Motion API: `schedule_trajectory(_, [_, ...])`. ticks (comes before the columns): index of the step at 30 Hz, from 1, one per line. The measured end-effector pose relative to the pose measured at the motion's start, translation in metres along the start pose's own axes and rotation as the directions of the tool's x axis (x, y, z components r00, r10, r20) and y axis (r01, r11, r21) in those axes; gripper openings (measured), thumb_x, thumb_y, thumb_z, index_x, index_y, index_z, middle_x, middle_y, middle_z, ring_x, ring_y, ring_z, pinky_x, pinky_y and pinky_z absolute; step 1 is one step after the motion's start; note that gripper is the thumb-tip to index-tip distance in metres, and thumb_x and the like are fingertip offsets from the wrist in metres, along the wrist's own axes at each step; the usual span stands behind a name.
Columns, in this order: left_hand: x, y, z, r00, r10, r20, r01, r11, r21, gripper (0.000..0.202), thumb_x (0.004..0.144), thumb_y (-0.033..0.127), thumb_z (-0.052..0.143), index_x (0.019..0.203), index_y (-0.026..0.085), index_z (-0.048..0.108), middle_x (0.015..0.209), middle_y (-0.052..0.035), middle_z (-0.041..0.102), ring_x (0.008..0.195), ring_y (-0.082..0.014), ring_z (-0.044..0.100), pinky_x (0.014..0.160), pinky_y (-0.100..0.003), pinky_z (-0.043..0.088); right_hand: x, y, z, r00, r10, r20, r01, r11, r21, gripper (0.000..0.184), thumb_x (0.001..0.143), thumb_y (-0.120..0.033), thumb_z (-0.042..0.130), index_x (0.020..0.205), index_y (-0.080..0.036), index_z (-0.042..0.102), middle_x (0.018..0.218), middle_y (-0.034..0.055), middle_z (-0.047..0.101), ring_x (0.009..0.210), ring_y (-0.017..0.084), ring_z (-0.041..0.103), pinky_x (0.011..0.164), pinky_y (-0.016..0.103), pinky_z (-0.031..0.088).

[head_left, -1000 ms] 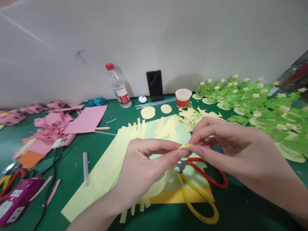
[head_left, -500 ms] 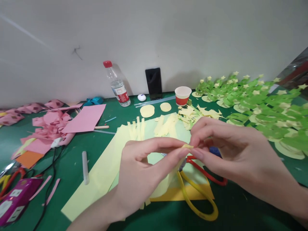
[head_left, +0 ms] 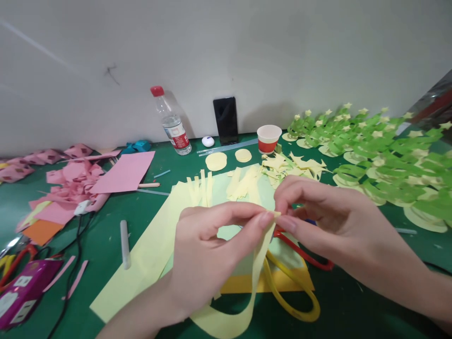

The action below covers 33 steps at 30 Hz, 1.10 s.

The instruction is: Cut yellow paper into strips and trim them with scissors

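Between my two hands is a long pale yellow paper strip, its end pinched at the fingertips while the rest hangs down and curls below my left wrist. My left hand is closed, thumb and forefinger on the strip. Thumb and forefinger of my right hand meet the same end from the other side. Beneath the hands lie scissors with one yellow and one red handle, partly hidden, on pale green and yellow paper sheets. Cut yellow strips lie just beyond.
Green paper trees with stars crowd the right side. Paper scraps, a paper cup, a phone and a water bottle stand or lie toward the wall. Pink paper, a glue stick and a purple power strip are left.
The strip's hanging length has swung into view as a long loop below the hands. Both hands have shifted slightly left, still pinching its end.
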<state>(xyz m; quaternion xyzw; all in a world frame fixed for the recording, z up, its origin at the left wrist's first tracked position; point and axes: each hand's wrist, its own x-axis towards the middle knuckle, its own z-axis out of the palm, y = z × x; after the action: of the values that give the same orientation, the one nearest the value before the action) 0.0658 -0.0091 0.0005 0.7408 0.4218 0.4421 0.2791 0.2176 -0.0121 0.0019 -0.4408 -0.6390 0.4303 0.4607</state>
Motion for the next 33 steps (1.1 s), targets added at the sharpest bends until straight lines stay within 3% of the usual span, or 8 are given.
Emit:
schedule_trajectory(7, [-0.001,0.001,0.0,0.997,0.066,-0.042,-0.063,0.996,0.065,0.009,0.07,0.013,0.064,0.063,0.02,0.065,0.055,0.0077,0.067,0.035,-0.0036,0.051,0.034,-0.01,0.04,-0.006,-0.003,0.0,0.995,0.088,0.054,-0.09,0.996,0.024,0.009,0.068,-0.014,0.051,0.06,-0.018,0.053,0.059,-0.0041,0.045,0.036,0.001,0.035,0.026,0.011,0.029])
schedule_trajectory(19, [0.0,0.001,-0.001,0.999,0.036,-0.02,-0.035,0.998,0.047,0.008,0.069,0.013,0.066,0.064,0.019,0.064,0.056,0.0084,0.067,0.034,-0.0021,0.049,0.032,-0.009,0.037,-0.003,-0.003,0.002,0.995,0.084,0.06,-0.085,0.996,0.021,0.01,0.067,-0.012,0.052,0.058,-0.018,0.053,0.059,-0.0044,0.046,0.035,0.001,0.035,0.026,0.011,0.029])
schedule_trajectory(28, [0.006,0.002,0.002,0.991,-0.117,0.06,0.124,0.982,-0.144,0.008,0.072,0.014,0.063,0.067,0.019,0.067,0.066,0.0061,0.071,0.055,-0.0071,0.064,0.052,-0.008,0.049,0.0,0.0,-0.004,0.997,0.064,-0.031,-0.064,0.998,-0.015,0.009,0.066,-0.018,0.053,0.057,-0.02,0.053,0.059,-0.0015,0.051,0.053,0.009,0.049,0.042,0.016,0.041])
schedule_trajectory(33, [0.006,0.003,0.001,0.96,-0.248,0.128,0.273,0.93,-0.245,0.008,0.07,0.017,0.065,0.063,0.019,0.068,0.059,0.0057,0.07,0.051,-0.0083,0.064,0.049,-0.01,0.049,0.0,-0.001,-0.008,0.997,0.044,-0.057,-0.045,0.999,-0.025,0.011,0.067,-0.014,0.052,0.057,-0.02,0.052,0.058,-0.0027,0.051,0.049,0.007,0.047,0.041,0.014,0.041])
